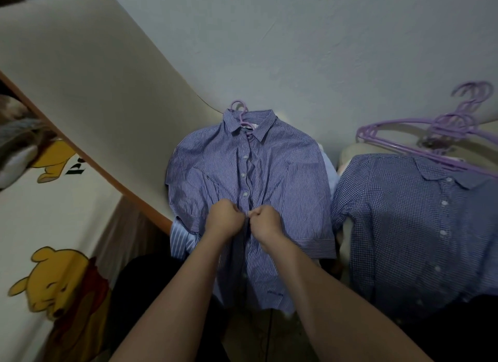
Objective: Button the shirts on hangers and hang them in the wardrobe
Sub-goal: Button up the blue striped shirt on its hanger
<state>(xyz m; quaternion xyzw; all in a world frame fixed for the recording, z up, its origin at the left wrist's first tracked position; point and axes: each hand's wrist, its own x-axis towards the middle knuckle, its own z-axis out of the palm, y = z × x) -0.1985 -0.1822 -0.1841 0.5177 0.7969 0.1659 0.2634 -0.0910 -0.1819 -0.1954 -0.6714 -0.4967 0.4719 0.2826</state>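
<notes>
My forearms (172, 307) run up from the bottom edge to the striped shirt (283, 178), spread out mid-frame on its hanger (238, 109). My left hand (225, 218) and right hand (265, 220) are both curled tight, pinching the front edges together just below a row of white buttons. A paler shirt (183, 237) peeks from underneath. Right of it lie a checked shirt (409, 227) and spare hangers (420, 143). To the left are a cream board (94, 92) and a bear-print sheet (54, 281).
</notes>
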